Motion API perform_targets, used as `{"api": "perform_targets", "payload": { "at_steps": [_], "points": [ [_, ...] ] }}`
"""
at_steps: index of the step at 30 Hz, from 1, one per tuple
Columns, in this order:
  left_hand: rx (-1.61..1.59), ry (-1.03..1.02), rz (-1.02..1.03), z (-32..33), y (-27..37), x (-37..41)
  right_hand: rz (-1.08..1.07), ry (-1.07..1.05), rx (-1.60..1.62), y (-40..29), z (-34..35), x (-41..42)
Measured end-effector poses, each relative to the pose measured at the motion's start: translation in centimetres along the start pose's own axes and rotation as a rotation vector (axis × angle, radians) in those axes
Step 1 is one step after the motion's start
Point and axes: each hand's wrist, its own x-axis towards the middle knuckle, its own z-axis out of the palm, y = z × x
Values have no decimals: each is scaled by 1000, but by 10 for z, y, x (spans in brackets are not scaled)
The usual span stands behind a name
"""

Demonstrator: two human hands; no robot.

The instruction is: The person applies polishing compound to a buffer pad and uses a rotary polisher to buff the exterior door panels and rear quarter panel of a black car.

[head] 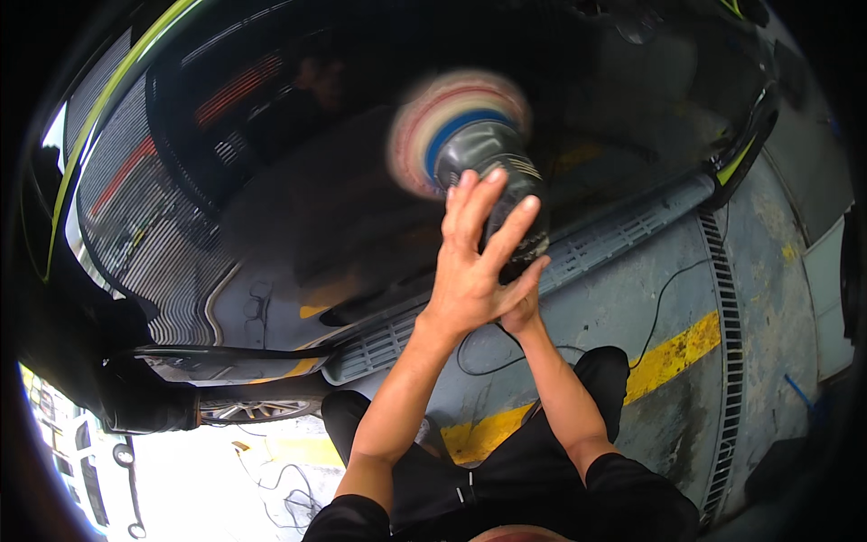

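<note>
Both my hands are on a black electric polisher [482,149] with a blue backing plate [433,152]. Its round, pale and reddish pad [410,139] is blurred and sits against the glossy black body panel [325,223] of a car. My left hand [471,271] lies over the polisher's body, fingers spread along it towards the pad. Lower down, my right hand [523,308] is around the rear end of the tool, its fingers largely hidden behind my left hand and the polisher. The panel mirrors a shutter and lights.
Below the panel runs a grey plastic grid step [596,247]. A black cable [484,372] loops over the grey floor by my legs, and more cable [298,501] lies at lower left. A drain grate [731,379] crosses the floor at right. A car wheel [261,410] shows at left.
</note>
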Motion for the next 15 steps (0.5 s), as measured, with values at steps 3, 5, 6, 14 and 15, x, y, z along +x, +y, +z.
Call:
{"api": "perform_targets", "payload": {
  "at_steps": [3, 5, 6, 14, 15],
  "points": [
    [-77, 27, -37, 3, 4, 3, -50, -73, -11, 21, -14, -8],
    [-79, 15, -41, 1, 1, 0, -92, -85, -66, 29, -14, -9],
    [-85, 17, -36, -1, -1, -3, -85, -55, -97, 32, -11, -13],
    [-57, 66, -24, -12, -9, -13, 8, -77, -93, 34, -5, -24],
    [-57, 82, -25, -14, -9, -14, 1, -90, -94, 33, -3, -23]
  ]
}}
